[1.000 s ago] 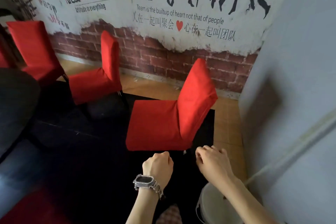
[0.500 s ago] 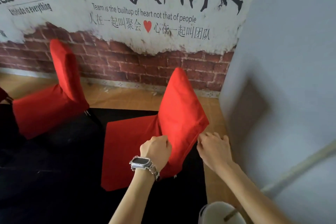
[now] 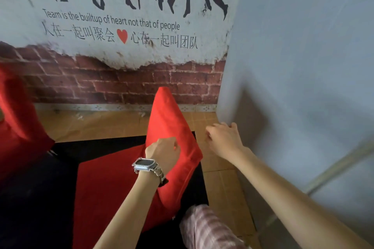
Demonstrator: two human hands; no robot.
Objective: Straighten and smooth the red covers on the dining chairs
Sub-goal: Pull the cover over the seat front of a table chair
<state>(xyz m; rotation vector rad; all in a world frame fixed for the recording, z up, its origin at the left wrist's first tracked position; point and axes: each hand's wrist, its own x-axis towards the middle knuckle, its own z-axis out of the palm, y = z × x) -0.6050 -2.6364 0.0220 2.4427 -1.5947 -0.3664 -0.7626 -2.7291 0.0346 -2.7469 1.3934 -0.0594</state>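
- Against the near side of the backrest, the left hand [image 3: 163, 154] sat knuckles-up. Its forearm rose from the bottom of the view, and a silver wristwatch [image 3: 145, 164] was strapped just behind it.
- Its fingers were curled tight into the fabric of the red cover [image 3: 168, 127], clutching it about halfway up the backrest. The fingertips themselves were hidden under the back of the hand.
- The cover ran away from that hand two ways: up and beyond it to the backrest's peaked top, and down to its left over the seat, which lay flat below the wrist.
- To the right of the left hand, clear of the cover, the right hand [image 3: 222, 139] hung in the air. Its long outstretched forearm entered from the lower right corner.
- The right hand was released, back upward, with the fingers loosely bent and holding nothing. A strip of tan floor [image 3: 219, 178] showed between it and the cover's right edge.
- Just beyond the right hand's knuckles stood the corner of a grey wall [image 3: 303, 66]. Whether the fingers touched it could not be told through the blur.
- Below both hands a black mat [image 3: 50, 198] lay under the chair, and a plaid trouser leg [image 3: 206, 228] showed beneath the right forearm.
- Far to the left of the left hand, a second red-covered chair [image 3: 18, 127] sat at the edge of the view.
- Beyond both hands rose a brick-patterned wall [image 3: 101, 87].
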